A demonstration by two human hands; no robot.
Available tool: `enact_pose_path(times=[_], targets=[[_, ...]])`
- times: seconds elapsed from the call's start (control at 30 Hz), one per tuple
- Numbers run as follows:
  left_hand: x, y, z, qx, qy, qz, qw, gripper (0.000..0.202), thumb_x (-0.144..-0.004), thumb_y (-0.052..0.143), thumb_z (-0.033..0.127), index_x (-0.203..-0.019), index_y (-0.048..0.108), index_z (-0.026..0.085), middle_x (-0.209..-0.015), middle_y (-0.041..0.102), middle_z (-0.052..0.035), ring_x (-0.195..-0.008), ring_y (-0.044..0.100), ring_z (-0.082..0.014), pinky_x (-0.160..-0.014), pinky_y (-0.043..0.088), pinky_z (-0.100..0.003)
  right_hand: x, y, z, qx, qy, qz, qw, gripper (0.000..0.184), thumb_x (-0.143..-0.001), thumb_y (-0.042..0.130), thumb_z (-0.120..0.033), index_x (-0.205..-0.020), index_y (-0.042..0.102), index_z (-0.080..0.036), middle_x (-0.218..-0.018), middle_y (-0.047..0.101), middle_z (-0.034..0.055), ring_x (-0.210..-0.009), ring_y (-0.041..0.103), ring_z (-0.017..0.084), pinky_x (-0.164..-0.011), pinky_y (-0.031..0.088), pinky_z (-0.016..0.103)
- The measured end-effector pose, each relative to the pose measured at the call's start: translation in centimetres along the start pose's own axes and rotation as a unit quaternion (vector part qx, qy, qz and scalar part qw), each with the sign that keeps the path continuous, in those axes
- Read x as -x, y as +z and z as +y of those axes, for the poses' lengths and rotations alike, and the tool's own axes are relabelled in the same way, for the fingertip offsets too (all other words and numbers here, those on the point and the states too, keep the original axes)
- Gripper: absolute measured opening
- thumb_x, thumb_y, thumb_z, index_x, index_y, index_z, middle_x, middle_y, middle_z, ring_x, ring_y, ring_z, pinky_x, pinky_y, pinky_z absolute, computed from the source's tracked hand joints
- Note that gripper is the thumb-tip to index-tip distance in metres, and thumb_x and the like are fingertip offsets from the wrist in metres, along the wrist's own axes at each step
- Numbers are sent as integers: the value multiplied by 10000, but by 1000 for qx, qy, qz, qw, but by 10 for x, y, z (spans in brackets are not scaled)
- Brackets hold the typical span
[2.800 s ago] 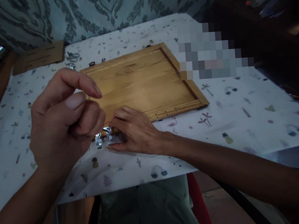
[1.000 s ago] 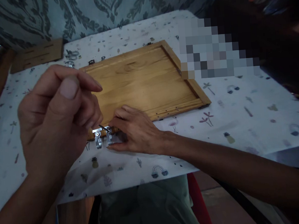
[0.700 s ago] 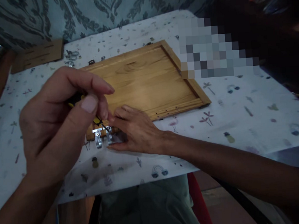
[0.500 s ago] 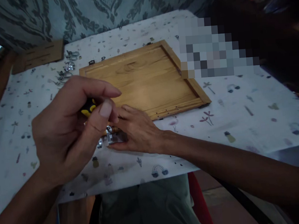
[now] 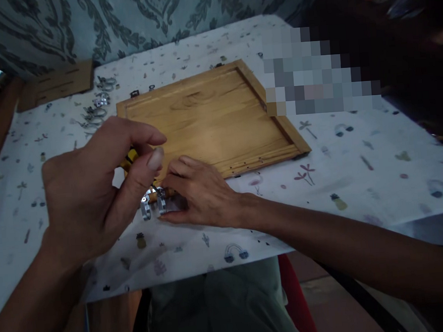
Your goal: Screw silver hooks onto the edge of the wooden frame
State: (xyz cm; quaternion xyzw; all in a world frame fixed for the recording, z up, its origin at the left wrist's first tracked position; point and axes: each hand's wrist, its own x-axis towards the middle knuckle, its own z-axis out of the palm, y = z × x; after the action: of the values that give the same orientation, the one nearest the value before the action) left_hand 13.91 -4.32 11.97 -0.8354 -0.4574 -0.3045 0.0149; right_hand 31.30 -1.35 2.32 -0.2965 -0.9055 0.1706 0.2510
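Observation:
My left hand (image 5: 90, 190) is closed round a screwdriver with a yellow and black handle (image 5: 130, 158), mostly hidden by the fingers. Its thin shaft points down at shiny metal clips by the near left corner of a framed wooden panel (image 5: 211, 121). One metal clip (image 5: 161, 204) sits at the thumb tip of my right hand (image 5: 202, 192), whose fingers are closed and steady it. To its left is a second metal clip (image 5: 145, 209). A narrow wooden piece (image 5: 153, 196) shows between them. Where the screwdriver tip meets the clip is too small to make out.
Several loose metal clips (image 5: 95, 114) lie on the patterned tablecloth (image 5: 321, 179) left of the panel. Behind them is a brown slotted board (image 5: 56, 86), near the wallpapered wall (image 5: 150, 14). A blurred-out patch covers the right side.
My left hand has shifted slightly left and tilted, so the metal clips and the screwdriver shaft show more. The right hand has stayed in place.

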Motion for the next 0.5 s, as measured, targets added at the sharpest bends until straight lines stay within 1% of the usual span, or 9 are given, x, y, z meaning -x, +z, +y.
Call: enact_pose_path(times=[0.07, 0.13, 0.23, 0.37, 0.5], targets=[[-1, -1, 2, -33, -13, -2, 999, 180, -1004, 546, 339, -1107, 683, 285, -903, 753, 32, -633, 661, -172, -597, 454, -364, 0, -1, 0, -1, 2, -5, 1000, 479, -844, 711, -595, -1000, 707, -142, -1021, 635, 94, -919, 507, 239, -730, 369, 356], [-2, -2, 3, -54, -19, -2, 998, 182, -1004, 547, 375, -1071, 689, 283, -885, 758, 41, -555, 622, -159, -580, 441, -371, 0, -1, 0, -4, 4, -9, 1000, 481, -847, 709, -592, -1011, 707, -139, -1046, 640, 101, -948, 518, 249, -748, 381, 364], [-3, -3, 2, -65, -4, 0, 998, 164, -994, 560, 389, -1046, 687, 299, -865, 762, 58, -472, 572, -145, -540, 421, -370, 0, -2, 0, -7, 6, -14, 1000, 476, -854, 705, -586, -1011, 708, -137, -1073, 642, 110, -976, 526, 260, -760, 387, 369], [-5, -4, 4, -66, -5, -3, 998, 164, -1000, 524, 352, -1041, 676, 306, -888, 762, 47, -559, 643, -175, -563, 434, -379, 0, -3, 0, -4, 3, -12, 1000, 483, -850, 707, -594, -1002, 708, -136, -1035, 635, 102, -929, 509, 245, -740, 374, 362], [-4, -2, 5, -55, -14, 5, 998, 159, -994, 512, 334, -1033, 665, 315, -856, 748, 49, -557, 647, -183, -561, 442, -387, 0, -3, 0, -4, 3, -12, 1000, 498, -854, 692, -615, -1002, 712, -140, -1009, 622, 91, -909, 494, 235, -719, 355, 352]])
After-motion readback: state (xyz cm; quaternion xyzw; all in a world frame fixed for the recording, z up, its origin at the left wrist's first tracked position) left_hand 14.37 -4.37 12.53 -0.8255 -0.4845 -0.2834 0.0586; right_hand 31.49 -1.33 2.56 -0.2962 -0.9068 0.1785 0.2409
